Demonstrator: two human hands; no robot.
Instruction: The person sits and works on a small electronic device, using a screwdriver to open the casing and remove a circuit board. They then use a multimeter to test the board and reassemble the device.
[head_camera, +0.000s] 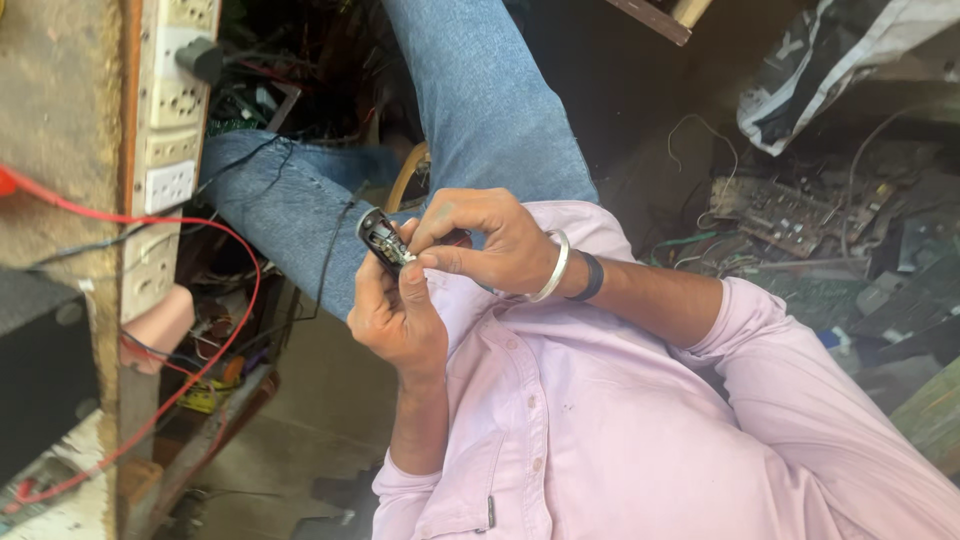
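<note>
My left hand (395, 315) comes up from the bottom and grips a small black device (380, 238) with its inner metal parts exposed. A thin black cable (328, 262) hangs from it. My right hand (480, 240), with a silver bangle and a dark band on the wrist, reaches in from the right and pinches the device's near end with fingertips and thumb. Both hands are held over my lap, above my blue jeans (480, 110) and pale pink shirt (600, 420).
A white socket strip (170, 120) with a dark plug stands at the left, with red wires (215, 340) looping below it. A black box (40, 370) sits at far left. Circuit boards and loose wires (790, 215) lie at the right, under a crumpled bag (830, 60).
</note>
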